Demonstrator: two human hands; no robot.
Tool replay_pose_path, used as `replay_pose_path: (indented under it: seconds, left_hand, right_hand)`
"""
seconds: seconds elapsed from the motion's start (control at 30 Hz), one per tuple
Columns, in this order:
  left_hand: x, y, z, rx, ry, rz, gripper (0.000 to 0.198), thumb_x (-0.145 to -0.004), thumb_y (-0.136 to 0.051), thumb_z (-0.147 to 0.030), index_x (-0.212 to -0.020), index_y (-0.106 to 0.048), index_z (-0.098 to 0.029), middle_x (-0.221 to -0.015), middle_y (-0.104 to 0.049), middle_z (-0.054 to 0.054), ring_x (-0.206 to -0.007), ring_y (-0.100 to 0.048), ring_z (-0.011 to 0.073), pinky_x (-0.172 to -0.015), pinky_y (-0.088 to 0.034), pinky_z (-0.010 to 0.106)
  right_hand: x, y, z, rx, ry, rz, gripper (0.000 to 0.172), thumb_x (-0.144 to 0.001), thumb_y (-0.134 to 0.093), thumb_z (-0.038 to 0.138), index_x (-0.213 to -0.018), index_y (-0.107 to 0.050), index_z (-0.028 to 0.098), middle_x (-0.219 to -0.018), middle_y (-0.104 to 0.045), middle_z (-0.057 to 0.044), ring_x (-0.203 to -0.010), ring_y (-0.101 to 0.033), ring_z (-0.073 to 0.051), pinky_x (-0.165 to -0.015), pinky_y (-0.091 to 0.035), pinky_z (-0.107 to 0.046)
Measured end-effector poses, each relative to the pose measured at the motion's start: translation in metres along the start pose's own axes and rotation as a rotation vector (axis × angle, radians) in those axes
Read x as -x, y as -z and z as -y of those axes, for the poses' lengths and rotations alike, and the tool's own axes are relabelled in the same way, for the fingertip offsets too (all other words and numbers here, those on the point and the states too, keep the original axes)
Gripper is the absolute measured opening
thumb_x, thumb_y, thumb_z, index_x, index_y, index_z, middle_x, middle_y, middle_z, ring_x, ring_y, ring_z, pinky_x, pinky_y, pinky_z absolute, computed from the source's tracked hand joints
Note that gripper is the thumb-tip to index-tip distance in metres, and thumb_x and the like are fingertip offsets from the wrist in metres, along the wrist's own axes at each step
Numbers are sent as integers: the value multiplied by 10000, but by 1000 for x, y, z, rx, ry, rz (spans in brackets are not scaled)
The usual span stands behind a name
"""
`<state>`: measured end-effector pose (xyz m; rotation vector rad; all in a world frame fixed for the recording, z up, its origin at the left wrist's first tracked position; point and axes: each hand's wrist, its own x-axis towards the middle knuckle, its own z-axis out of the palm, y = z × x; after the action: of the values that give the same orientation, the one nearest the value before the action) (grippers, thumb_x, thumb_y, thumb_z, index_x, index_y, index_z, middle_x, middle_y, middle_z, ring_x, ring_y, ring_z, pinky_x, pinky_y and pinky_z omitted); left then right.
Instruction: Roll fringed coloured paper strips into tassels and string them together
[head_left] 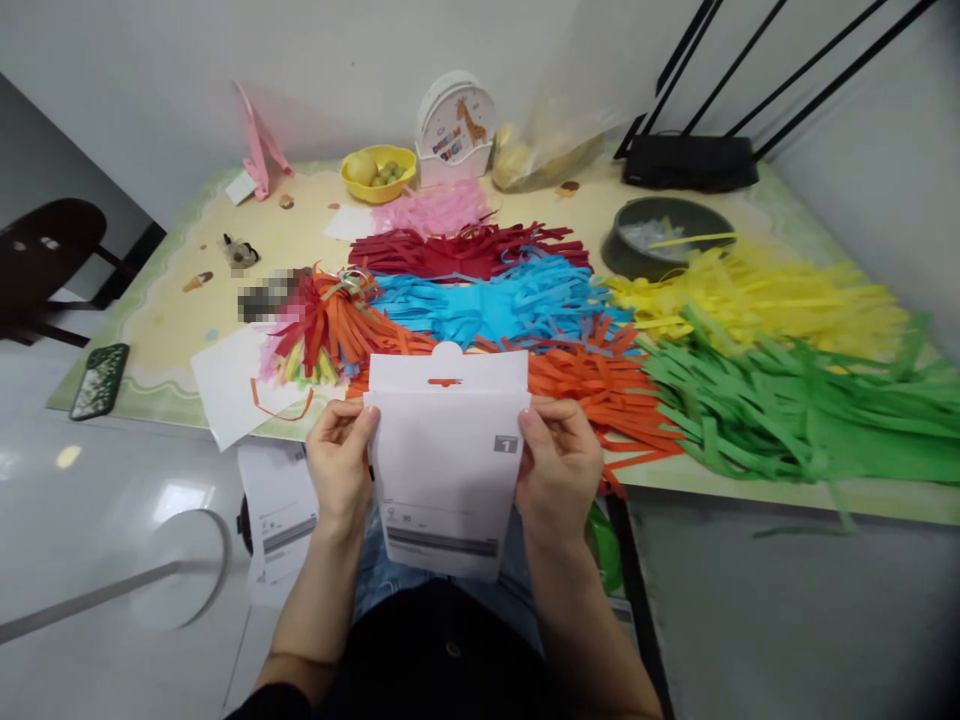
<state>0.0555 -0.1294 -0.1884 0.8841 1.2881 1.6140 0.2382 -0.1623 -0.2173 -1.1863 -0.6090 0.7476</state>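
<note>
Between my two hands is a flat white cardboard package (446, 450) with a hanging tab at its top and a small grey "1" label. My left hand (339, 455) pinches its left edge near the top fold. On the opposite edge, my right hand (559, 455) pinches at about the same height. Just beyond it on the table lie orange paper fringes (600, 385), with blue fringes (480, 308) and dark red fringes (465, 252) behind. A mixed-colour tassel bundle (322, 325) rests left of the package's top.
Green fringes (802, 410) and yellow fringes (772, 295) cover the table's right side, near a dark round bowl (622, 250). At the back are a yellow fruit bowl (379, 190) and a black router (690, 162). A phone (100, 380) lies at the left edge. White packages (281, 515) sit below.
</note>
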Motion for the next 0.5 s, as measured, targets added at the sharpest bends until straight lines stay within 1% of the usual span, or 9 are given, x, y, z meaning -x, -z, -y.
replay_pose_path:
  seconds: [0.1,0.17,0.2,0.27,0.33,0.37,0.43,0.5]
  left_hand:
    - [0,-2,-3,53,30,7,318,-589,-903,-321,-622,-632,-161,-693,-666,-7,-639,-601,92,-639,-484,197]
    - [0,-2,-5,66,40,12,318,-570,-911,-305,-608,-631,-159,-670,-662,-11,-611,-593,80,-613,-476,182]
    - [0,-2,-6,63,46,13,317,-569,-912,-304,-606,-633,-159,-642,-649,-18,-583,-578,71,-590,-465,172]
    - [0,-1,-8,50,60,12,309,-573,-914,-307,-621,-645,-161,-586,-620,-33,-526,-544,57,-542,-439,159]
    - [0,0,-10,55,87,18,299,-562,-922,-303,-720,-705,-172,-580,-629,-38,-508,-547,57,-517,-428,154]
    - [0,1,-10,65,106,23,329,-547,-930,-298,-783,-734,-178,-591,-648,-35,-512,-562,61,-515,-434,154]
    - [0,2,-12,88,148,34,403,-506,-948,-296,-848,-766,-182,-629,-693,-16,-537,-607,78,-534,-469,165]
    - [0,4,-13,96,188,52,388,-474,-960,-307,-783,-767,-171,-647,-719,4,-558,-639,96,-559,-507,186]
  right_hand:
    - [1,-2,0,22,20,-40,270,-794,-782,394,-795,-604,192,-758,-638,6,-694,-618,-136,-687,-507,-273]
    - [2,-3,2,35,30,-49,265,-797,-779,392,-785,-605,192,-731,-628,11,-667,-602,-130,-649,-493,-256]
    - [3,-3,3,39,28,-49,256,-796,-779,387,-802,-613,193,-731,-626,13,-662,-599,-126,-637,-488,-248]
    - [3,-1,7,45,13,-32,244,-792,-780,367,-915,-653,199,-751,-626,18,-662,-596,-117,-623,-482,-233]
    - [4,0,11,44,-7,3,320,-793,-779,339,-1071,-683,211,-779,-634,19,-660,-593,-106,-614,-477,-220]
    - [4,1,12,39,-15,24,354,-797,-776,326,-1124,-691,218,-787,-641,18,-659,-594,-103,-610,-475,-216]
    - [5,3,13,27,-19,45,343,-802,-776,307,-1129,-719,221,-798,-661,11,-673,-607,-106,-617,-486,-217]
    - [5,4,12,4,-16,39,286,-791,-788,293,-1063,-745,216,-823,-688,0,-699,-627,-113,-653,-510,-229]
